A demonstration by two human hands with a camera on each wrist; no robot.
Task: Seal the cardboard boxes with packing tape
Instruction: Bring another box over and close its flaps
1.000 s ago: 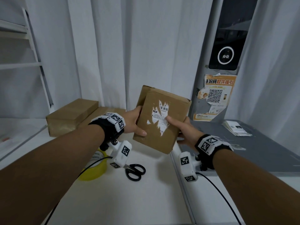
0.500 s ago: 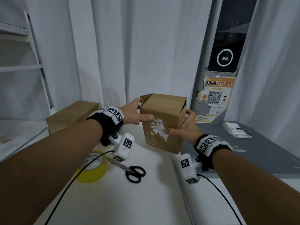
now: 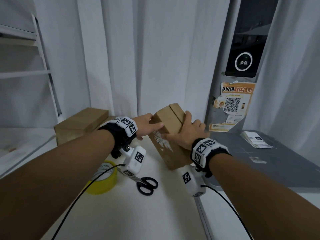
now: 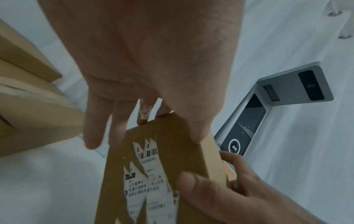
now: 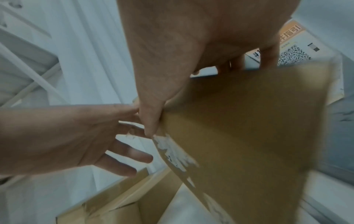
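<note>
A brown cardboard box (image 3: pixel 170 135) with a torn white label (image 4: pixel 145 178) stands on end on the white table (image 3: pixel 138 213). Its closed top flaps (image 3: pixel 174 115) meet in an untaped seam. My right hand (image 3: pixel 183 132) grips the box's right side, thumb on the labelled front and fingers round the far side. My left hand (image 3: pixel 152 126) touches the upper left corner. Its fingers (image 5: pixel 130 154) are straight and spread beside the box. A yellow tape roll (image 3: pixel 102 177) and black scissors (image 3: pixel 147 185) lie on the table below my left wrist.
Two more cardboard boxes (image 3: pixel 81 122) sit at the back left. A grey counter (image 3: pixel 259 161) adjoins the table on the right, holding paper slips (image 3: pixel 256 139). Behind it stands a grey kiosk with an orange QR poster (image 3: pixel 232 104). White curtains hang behind and a shelf (image 3: pixel 26 75) stands left.
The box went from tilted in the air, label towards me, to upright and down on the table. My left fingers have opened from their grip.
</note>
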